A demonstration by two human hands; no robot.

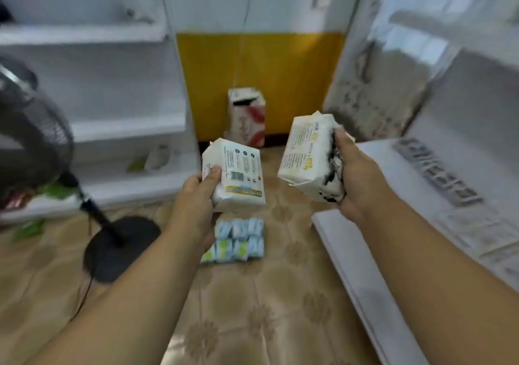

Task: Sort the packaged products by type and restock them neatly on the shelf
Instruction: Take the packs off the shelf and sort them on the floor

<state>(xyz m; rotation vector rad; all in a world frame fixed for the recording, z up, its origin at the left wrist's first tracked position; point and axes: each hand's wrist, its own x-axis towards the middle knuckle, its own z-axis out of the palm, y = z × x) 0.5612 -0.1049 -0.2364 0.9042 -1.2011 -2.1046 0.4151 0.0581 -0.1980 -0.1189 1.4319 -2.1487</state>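
A white tissue pack (pixel 237 175) is gripped in the left hand (pixel 196 196), thumb curled over its face; a second white pack (pixel 309 157) is clasped by the right hand (pixel 351 173). Both are held above the floor (pixel 252 308), between white shelves (pixel 112 129), over a blue multipack (pixel 238 238)
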